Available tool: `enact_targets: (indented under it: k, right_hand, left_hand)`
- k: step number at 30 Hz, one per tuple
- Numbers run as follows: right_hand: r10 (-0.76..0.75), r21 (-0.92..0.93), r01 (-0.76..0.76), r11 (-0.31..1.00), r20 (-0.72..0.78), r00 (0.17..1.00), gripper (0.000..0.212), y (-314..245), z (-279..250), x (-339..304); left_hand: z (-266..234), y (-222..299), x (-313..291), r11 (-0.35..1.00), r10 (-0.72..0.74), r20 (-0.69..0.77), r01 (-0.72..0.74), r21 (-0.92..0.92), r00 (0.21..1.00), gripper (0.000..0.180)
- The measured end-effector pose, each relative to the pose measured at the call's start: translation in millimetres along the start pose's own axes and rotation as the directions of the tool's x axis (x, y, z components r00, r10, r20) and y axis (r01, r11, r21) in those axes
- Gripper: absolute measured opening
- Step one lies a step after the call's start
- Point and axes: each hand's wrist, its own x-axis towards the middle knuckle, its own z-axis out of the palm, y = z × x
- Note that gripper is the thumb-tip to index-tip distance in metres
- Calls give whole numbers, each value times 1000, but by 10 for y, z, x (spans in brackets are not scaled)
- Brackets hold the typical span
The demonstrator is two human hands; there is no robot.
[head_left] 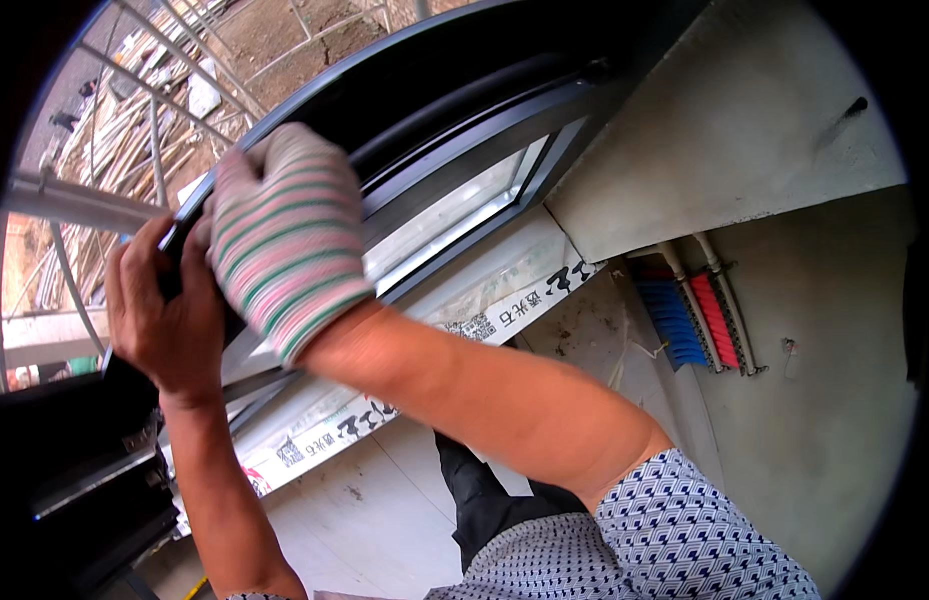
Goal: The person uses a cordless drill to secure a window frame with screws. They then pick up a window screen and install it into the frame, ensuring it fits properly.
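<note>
A black window frame point(484, 140) runs across the view from upper right to lower left. At its outer left edge my bare left hand point(169, 305) is closed, fingers bent around the dark edge. Beside it, my right hand point(289, 230) wears a knitted glove with green and pink stripes. That hand is closed too, pressed close to the same edge of the frame and nearly touching the left fingers. Whatever lies within its fingers is hidden, and the glove is slightly smeared. My right forearm crosses in front of the lower frame and the glass pane point(454, 220).
Below the window runs a sill covered with printed white film point(324, 435). Metal railings point(94, 205) stand outside, above piled timber point(134, 120) on the ground. Blue and red pipes point(669, 320) come out of the bare wall point(804, 330) at right.
</note>
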Motion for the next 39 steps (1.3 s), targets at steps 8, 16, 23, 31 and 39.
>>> enact_targets:
  k: [8, 16, 23, 31, 39]
  right_hand:
    - [-93, -56, 93, 994, -11, 996, 24, 88, -12, 7]
    - [19, -56, -11, 998, 137, 990, 24, 50, -72, 18]
    - [-285, -223, 297, 929, 85, 955, 25, 246, 62, 43]
    - [-76, -33, 81, 996, 136, 988, 24, 148, -40, 50]
    - [-274, -149, 284, 947, 83, 958, 28, 97, -181, 52]
  left_hand:
    - [1, 10, -61, 994, -95, 83, 99, -45, 992, 27]
    - [-69, -53, -148, 979, -202, 155, 197, 47, 967, 39]
    - [-6, 43, -30, 997, -64, 108, 70, -44, 992, 27]
    - [-11, 31, -68, 993, -112, 85, 113, -12, 990, 25]
    - [36, 50, -7, 995, -92, 46, 90, 46, 995, 25]
